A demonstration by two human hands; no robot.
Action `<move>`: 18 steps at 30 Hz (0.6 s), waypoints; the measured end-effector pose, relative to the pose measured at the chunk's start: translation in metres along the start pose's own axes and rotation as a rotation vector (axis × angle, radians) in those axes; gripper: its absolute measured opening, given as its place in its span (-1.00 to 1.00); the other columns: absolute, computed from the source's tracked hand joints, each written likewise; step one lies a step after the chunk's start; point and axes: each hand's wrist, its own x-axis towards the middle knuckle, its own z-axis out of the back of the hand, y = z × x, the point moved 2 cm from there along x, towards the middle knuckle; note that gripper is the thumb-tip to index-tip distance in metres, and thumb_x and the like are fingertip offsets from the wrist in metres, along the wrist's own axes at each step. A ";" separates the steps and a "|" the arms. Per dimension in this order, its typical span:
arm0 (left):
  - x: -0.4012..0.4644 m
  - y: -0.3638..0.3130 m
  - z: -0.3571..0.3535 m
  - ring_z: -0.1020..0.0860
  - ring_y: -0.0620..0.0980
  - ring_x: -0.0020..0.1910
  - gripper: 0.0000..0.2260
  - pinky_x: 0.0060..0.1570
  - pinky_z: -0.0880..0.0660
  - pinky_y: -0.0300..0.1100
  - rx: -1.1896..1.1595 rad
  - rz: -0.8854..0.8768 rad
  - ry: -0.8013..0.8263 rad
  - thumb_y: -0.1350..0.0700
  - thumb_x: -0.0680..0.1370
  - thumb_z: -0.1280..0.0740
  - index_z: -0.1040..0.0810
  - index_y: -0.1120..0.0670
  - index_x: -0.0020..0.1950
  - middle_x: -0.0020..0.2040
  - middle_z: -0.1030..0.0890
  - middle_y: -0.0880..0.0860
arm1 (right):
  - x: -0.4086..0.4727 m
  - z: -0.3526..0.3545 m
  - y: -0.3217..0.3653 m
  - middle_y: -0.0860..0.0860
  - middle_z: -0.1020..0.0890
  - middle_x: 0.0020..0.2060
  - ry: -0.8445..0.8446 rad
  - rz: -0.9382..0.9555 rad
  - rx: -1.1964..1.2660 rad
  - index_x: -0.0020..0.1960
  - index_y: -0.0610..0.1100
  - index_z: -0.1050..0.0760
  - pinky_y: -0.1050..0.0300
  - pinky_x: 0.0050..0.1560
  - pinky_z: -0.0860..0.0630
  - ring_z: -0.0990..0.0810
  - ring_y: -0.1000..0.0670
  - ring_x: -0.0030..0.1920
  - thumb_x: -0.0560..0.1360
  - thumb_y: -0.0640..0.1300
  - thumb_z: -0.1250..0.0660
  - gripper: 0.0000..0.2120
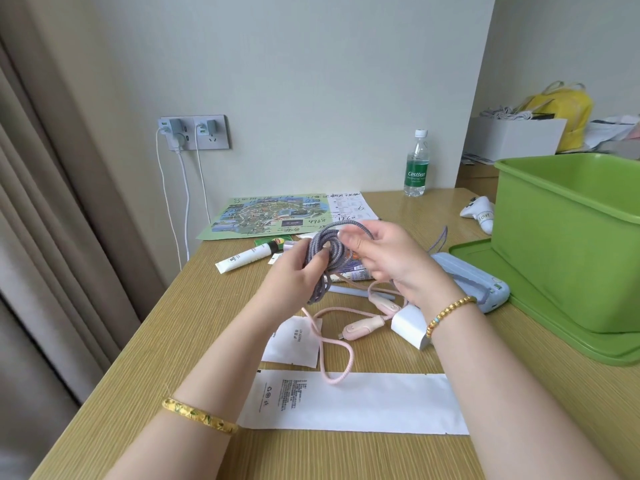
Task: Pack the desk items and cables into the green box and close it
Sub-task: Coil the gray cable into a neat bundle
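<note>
1. Wood-grain bench (145,368) stands against a pale wall.
2. Left hand (294,271) grips a braided lavender cable (322,251), coiled in loops above the bench.
3. Right hand (384,258) pinches the coil's upper strand, fingers blurred.
4. Smooth pink cable (332,344) lies below.
5. Glossy plastic green box (568,237) sits open at right on its flat lid (540,313).

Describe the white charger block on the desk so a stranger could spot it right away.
Start at the green box standing on its green lid at the desk's right side. Just left of the lid's near edge lies the white charger block, partly hidden behind the right hand's wrist. Unlike the flat white paper packets nearby, it is a chunky block, and the pink cable ends right beside it.
</note>
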 end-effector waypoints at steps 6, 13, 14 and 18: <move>-0.005 -0.003 0.006 -0.46 -0.15 -0.33 -0.82 -0.29 -0.38 -0.33 -0.060 -0.012 0.326 0.10 0.60 -0.19 -0.56 0.11 -0.02 -0.23 -0.61 0.11 | 0.000 0.019 0.007 0.14 -0.29 -0.60 -0.106 0.108 0.395 -0.12 -0.15 -0.50 0.37 -0.65 -0.03 -0.13 0.20 -0.62 0.50 -0.23 -0.27 -0.95; -0.003 -0.007 0.007 -0.52 -0.21 -0.46 -0.76 -0.42 -0.43 -0.33 -0.378 -0.019 0.200 0.08 0.62 -0.15 -0.58 0.02 -0.13 -0.32 -0.66 -0.06 | 0.003 0.016 0.002 0.08 -0.29 -0.54 -0.200 0.061 0.365 -0.15 -0.15 -0.47 0.37 -0.67 -0.05 -0.16 0.19 -0.62 0.53 -0.19 -0.27 -0.91; 0.000 -0.006 0.009 -0.51 -0.17 -0.49 -0.76 -0.44 -0.41 -0.27 -0.444 0.004 0.134 0.07 0.62 -0.14 -0.55 0.04 -0.12 -0.32 -0.67 -0.02 | 0.003 0.015 0.001 0.07 -0.31 -0.54 -0.163 0.038 0.344 -0.16 -0.16 -0.47 0.36 -0.66 -0.05 -0.17 0.19 -0.62 0.53 -0.18 -0.27 -0.90; 0.007 0.001 0.015 -0.61 -0.08 -0.40 -0.73 -0.48 -0.49 -0.27 -0.769 0.138 -0.074 0.00 0.64 -0.07 -0.50 0.09 0.07 -0.15 -0.70 0.02 | 0.002 0.008 0.000 0.10 -0.35 -0.56 0.021 -0.006 0.221 -0.09 -0.19 -0.53 0.33 -0.59 -0.10 -0.21 0.15 -0.58 0.55 -0.18 -0.23 -0.87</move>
